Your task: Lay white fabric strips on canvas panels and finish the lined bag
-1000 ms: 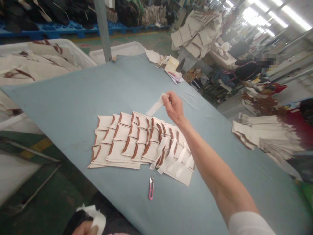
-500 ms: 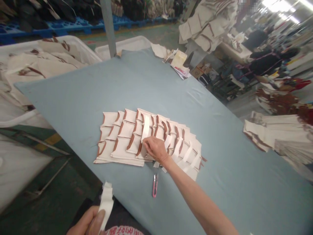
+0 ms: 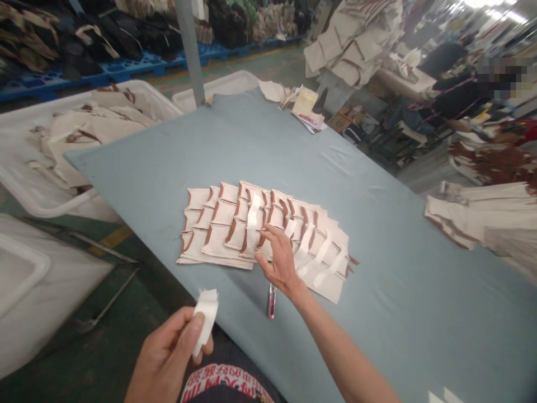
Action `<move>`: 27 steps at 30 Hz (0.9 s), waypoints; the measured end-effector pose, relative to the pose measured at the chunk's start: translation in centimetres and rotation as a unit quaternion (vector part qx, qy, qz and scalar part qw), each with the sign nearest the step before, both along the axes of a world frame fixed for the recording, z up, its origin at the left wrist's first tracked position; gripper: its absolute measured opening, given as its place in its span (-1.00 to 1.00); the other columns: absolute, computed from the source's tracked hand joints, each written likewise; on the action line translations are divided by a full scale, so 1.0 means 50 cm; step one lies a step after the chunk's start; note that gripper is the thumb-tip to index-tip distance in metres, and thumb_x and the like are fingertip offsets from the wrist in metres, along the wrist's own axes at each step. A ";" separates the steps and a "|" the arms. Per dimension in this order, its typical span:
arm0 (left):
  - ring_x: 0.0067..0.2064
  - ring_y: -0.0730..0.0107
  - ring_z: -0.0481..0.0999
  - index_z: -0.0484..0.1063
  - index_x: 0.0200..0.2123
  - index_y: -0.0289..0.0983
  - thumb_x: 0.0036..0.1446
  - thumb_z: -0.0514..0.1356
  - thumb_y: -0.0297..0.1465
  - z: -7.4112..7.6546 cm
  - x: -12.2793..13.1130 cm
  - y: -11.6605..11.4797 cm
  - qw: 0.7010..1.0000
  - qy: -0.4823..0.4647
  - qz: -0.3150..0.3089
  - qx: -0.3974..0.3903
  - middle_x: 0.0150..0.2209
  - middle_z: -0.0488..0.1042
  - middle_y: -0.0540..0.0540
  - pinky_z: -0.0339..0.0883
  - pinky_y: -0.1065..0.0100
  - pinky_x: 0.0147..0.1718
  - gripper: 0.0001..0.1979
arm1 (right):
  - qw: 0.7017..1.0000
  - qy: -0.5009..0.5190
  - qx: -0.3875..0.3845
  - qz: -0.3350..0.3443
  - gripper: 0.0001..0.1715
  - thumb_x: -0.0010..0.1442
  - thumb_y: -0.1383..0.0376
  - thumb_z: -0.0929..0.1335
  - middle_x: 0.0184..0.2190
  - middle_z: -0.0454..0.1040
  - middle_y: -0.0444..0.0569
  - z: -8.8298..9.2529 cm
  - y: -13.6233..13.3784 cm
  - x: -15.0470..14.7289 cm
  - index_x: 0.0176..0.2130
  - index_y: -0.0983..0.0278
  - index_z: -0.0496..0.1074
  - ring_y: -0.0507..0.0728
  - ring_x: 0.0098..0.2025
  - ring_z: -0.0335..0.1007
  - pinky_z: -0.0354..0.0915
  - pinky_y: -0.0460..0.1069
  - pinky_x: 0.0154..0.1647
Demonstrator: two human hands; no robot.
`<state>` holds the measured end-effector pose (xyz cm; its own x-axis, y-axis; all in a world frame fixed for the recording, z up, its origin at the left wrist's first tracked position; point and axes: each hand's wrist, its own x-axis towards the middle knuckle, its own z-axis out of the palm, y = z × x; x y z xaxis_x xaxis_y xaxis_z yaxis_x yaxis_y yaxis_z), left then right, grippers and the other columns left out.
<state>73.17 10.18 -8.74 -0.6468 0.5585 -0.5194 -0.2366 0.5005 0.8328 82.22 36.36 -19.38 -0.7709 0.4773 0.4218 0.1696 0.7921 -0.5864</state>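
Several cream fabric pieces with brown trim (image 3: 218,226) lie overlapped in rows on a grey-blue table (image 3: 377,268). White strips lie across some of them; one white strip (image 3: 253,221) sits near the middle. My right hand (image 3: 279,260) rests on the pieces just right of that strip, fingers spread and holding nothing. My left hand (image 3: 170,355) is low at the near edge, fingers closed on a small stack of white strips (image 3: 205,319). Pink thread snips (image 3: 272,301) lie on the table just below my right wrist.
White bins (image 3: 29,196) with cream fabric stand at the left beyond the table's edge. A grey post (image 3: 191,53) rises at the far edge beside papers (image 3: 308,109). Stacks of cream pieces (image 3: 482,218) lie at the right. A person sits in the background at the right.
My right hand brought a white strip down from the air, laid it on the fabric pieces and let go. My left hand rose into view with the stack of strips.
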 end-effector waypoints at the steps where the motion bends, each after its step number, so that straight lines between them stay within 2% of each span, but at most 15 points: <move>1: -0.51 0.42 0.34 0.47 -0.51 -0.23 0.29 0.18 0.14 0.002 -0.002 0.005 1.000 -0.009 -0.003 0.012 -0.58 0.42 0.03 0.28 0.46 -0.46 -0.41 | 1.000 0.012 -0.012 -0.014 -0.51 0.39 0.12 0.36 0.25 0.47 0.34 0.015 -0.012 0.014 0.19 0.31 0.40 0.40 0.30 0.39 0.30 0.37 0.31; 4: -0.50 0.42 0.42 0.61 -0.40 -0.29 0.21 0.30 0.09 0.012 -0.001 0.026 0.995 -0.094 0.019 0.038 -0.51 0.57 -0.07 0.32 0.46 -0.47 -0.47 | 0.997 0.043 -0.059 -0.037 -0.62 0.44 0.20 0.32 0.16 0.54 0.23 0.073 -0.066 0.058 0.18 0.24 0.38 0.31 0.22 0.49 0.41 0.26 0.23; 8: -0.44 0.36 0.55 0.68 -0.32 -0.35 -0.08 0.52 0.03 0.036 0.024 0.060 0.964 -0.240 0.080 0.076 -0.36 0.69 -0.19 0.37 0.47 -0.50 -0.47 | 0.993 0.067 -0.094 -0.008 -0.72 0.39 0.24 0.39 -0.03 0.65 0.07 0.177 -0.154 0.118 0.08 0.16 0.42 0.22 0.01 0.62 0.53 0.12 0.05; 11: -0.43 0.35 0.57 0.67 -0.37 -0.33 -0.17 0.59 -0.07 0.052 0.053 0.073 0.947 -0.288 0.097 0.104 -0.37 0.69 -0.17 0.42 0.46 -0.47 -0.53 | 0.993 0.086 -0.068 0.051 -0.71 0.37 0.28 0.42 -0.08 0.68 0.06 0.244 -0.202 0.149 0.08 0.17 0.42 0.19 -0.05 0.63 0.54 0.09 -0.02; 13: -0.42 0.36 0.56 0.66 -0.43 -0.31 -0.16 0.60 -0.13 0.059 0.073 0.076 0.941 -0.300 0.096 0.125 -0.40 0.68 -0.13 0.45 0.46 -0.42 -0.61 | 0.994 0.087 -0.016 0.064 -0.75 0.39 0.28 0.41 -0.10 0.69 0.06 0.267 -0.220 0.162 0.06 0.19 0.44 0.18 -0.06 0.63 0.53 0.09 0.00; 15: -0.40 0.40 0.55 0.66 -0.47 -0.30 -0.17 0.61 -0.18 0.064 0.094 0.078 0.939 -0.300 0.097 0.139 -0.43 0.67 -0.08 0.46 0.49 -0.38 -0.66 | 0.994 0.077 0.046 0.056 -0.81 0.39 0.28 0.40 -0.10 0.70 0.05 0.271 -0.229 0.173 0.01 0.19 0.46 0.19 -0.04 0.61 0.51 0.11 0.04; 19: -0.34 0.36 0.56 0.68 -0.45 -0.31 -0.13 0.59 -0.18 0.071 0.136 0.081 0.941 -0.295 0.067 0.153 -0.40 0.68 -0.10 0.47 0.47 -0.32 -0.68 | 0.992 0.043 0.116 0.010 -0.86 0.41 0.31 0.39 -0.09 0.71 0.03 0.250 -0.237 0.205 -0.02 0.19 0.47 0.21 -0.02 0.58 0.43 0.15 0.14; 23: -0.30 0.28 0.57 0.70 -0.43 -0.30 -0.09 0.55 -0.16 0.072 0.174 0.078 0.945 -0.284 0.050 0.157 -0.37 0.68 -0.12 0.51 0.38 -0.28 -0.69 | 0.991 0.044 0.128 -0.010 -0.89 0.41 0.34 0.39 -0.09 0.71 0.03 0.230 -0.248 0.243 -0.05 0.19 0.48 0.20 -0.04 0.57 0.38 0.16 0.17; 27: -0.30 0.29 0.54 0.70 -0.41 -0.30 -0.15 0.58 -0.09 0.067 0.204 0.070 0.954 -0.266 0.044 0.133 -0.36 0.67 -0.12 0.50 0.37 -0.29 -0.60 | 0.994 0.060 0.086 -0.020 -0.90 0.39 0.39 0.40 -0.09 0.70 0.03 0.221 -0.257 0.273 -0.12 0.19 0.49 0.22 -0.03 0.55 0.38 0.20 0.18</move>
